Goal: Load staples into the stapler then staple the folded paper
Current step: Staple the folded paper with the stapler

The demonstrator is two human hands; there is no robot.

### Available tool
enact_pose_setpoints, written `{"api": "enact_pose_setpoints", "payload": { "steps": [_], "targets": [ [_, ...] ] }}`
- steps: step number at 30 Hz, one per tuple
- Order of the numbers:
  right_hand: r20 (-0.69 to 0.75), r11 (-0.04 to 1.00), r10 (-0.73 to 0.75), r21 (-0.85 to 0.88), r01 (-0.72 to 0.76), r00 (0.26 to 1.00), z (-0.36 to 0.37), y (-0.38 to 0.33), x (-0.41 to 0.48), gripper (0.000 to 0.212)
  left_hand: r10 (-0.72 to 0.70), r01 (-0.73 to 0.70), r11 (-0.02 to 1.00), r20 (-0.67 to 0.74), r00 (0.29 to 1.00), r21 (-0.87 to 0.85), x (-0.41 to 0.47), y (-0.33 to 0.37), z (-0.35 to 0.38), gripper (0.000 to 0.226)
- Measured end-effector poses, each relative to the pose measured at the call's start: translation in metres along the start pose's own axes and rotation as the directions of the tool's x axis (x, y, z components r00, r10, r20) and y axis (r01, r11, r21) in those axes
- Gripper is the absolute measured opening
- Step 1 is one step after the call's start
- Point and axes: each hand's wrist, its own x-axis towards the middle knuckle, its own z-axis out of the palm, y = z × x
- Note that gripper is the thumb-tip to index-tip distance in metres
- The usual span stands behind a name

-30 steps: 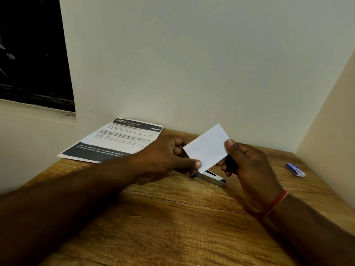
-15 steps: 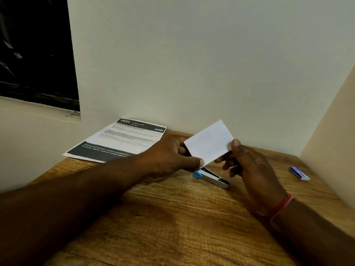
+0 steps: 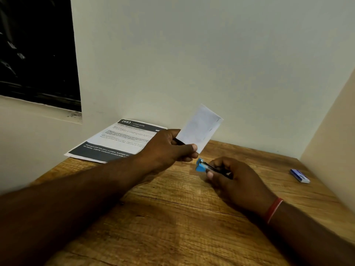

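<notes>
My left hand (image 3: 169, 146) pinches the lower left corner of a white folded paper (image 3: 200, 129) and holds it tilted above the wooden table (image 3: 172, 217). Below and to the right, my right hand (image 3: 234, 179) is closed around a small stapler (image 3: 203, 166). Only the stapler's blue end and a short stretch of its dark body stick out to the left of my fingers. The stapler sits at or just above the tabletop, apart from the paper.
A printed instruction sheet (image 3: 119, 141) lies at the back left, partly over the table's edge against the wall. A small blue and white staple box (image 3: 300, 176) rests at the right near the side wall. Walls close the table at the back and right.
My right hand let go of the paper, dropped to the table and closed on the stapler. My left hand lifted the paper higher and tilted it.
</notes>
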Motion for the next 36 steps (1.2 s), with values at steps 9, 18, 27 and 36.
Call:
{"api": "enact_pose_setpoints", "payload": {
  "steps": [9,18,27,36],
  "targets": [
    [0.004,0.969,0.011,0.246,-0.012,1.000,0.004,-0.009,-0.005,0.010,0.085,-0.078,0.986,-0.037,0.996,0.150,0.000,-0.001,-0.001,0.037],
    [-0.034,0.960,0.019,0.281,-0.008,0.999,0.004,-0.012,-0.006,0.010,0.166,-0.128,0.919,-0.072,0.983,0.374,-0.003,-0.001,-0.002,0.029],
    [-0.050,0.971,-0.017,0.239,0.028,0.999,0.004,-0.016,-0.008,0.010,0.289,-0.209,0.819,-0.070,0.955,0.535,-0.002,0.000,0.001,0.026],
    [-0.086,0.961,-0.037,0.272,0.059,0.996,0.003,-0.013,-0.005,0.013,0.271,-0.242,0.852,0.006,0.963,0.465,-0.001,0.000,0.000,0.025]
  ]
}}
